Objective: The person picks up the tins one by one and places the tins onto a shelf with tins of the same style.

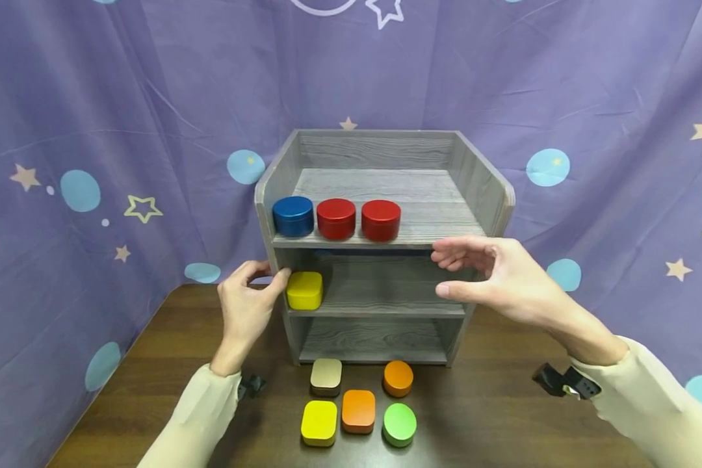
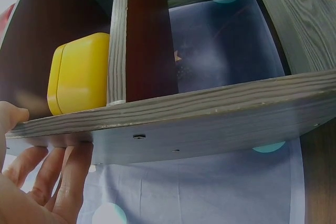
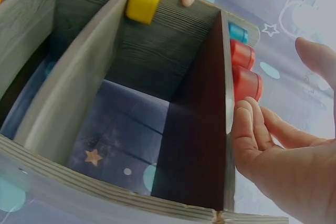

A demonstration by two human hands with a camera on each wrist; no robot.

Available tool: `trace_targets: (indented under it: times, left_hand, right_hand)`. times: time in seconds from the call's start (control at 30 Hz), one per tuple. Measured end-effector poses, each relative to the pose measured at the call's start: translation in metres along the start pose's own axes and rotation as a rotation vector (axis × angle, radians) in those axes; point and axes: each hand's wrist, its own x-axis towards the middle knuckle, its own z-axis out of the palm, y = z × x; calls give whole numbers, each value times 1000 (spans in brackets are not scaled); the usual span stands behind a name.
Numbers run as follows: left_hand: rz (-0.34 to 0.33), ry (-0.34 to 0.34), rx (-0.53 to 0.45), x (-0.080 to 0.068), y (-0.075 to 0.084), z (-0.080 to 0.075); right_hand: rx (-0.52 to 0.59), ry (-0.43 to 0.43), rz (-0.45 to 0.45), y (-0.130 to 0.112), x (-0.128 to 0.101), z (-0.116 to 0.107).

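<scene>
Pale sleeves (image 1: pixel 190 416) frame the foreground of my head view, before a grey shelf unit (image 1: pixel 474 182) on a brown wooden table (image 1: pixel 169 344). At the unit's left side, the left hand (image 1: pixel 246 305) pinches the upright panel, thumb at its front edge and fingers against its outer face, as my left wrist camera confirms. Just beside the thumb, a yellow square tin (image 1: pixel 305 290) sits at the left end of the middle shelf. Opposite, the right hand (image 1: pixel 497 276) holds nothing, its fingers close together and the thumb spread well away; I cannot quite tell whether the fingertips touch the top board. Along that board's front, left to right, stand a blue tin (image 1: pixel 293 217) and two red tins (image 1: pixel 336 220). Before the unit lie a beige-lidded tin (image 1: pixel 326 375), a round orange tin (image 1: pixel 398 378), a second yellow tin (image 1: pixel 319 422), a square orange tin (image 1: pixel 359 411) and a green tin (image 1: pixel 399 424). Behind hangs a purple curtain (image 1: pixel 210 78) printed with stars.
</scene>
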Motion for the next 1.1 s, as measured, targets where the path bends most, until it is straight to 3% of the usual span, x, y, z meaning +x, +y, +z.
trace_targets:
  times: [0.47, 0.83, 1.1]
  left_hand:
    - [-19, -8, 10, -3, -2, 0]
    - [-13, 0, 6, 0, -1, 0]
    - [-14, 0, -3, 0, -1, 0]
  right_hand:
    - [52, -34, -19, 36, -25, 15]
    - [120, -64, -85, 74, -46, 41]
    - [180, -88, -74, 99, -65, 58]
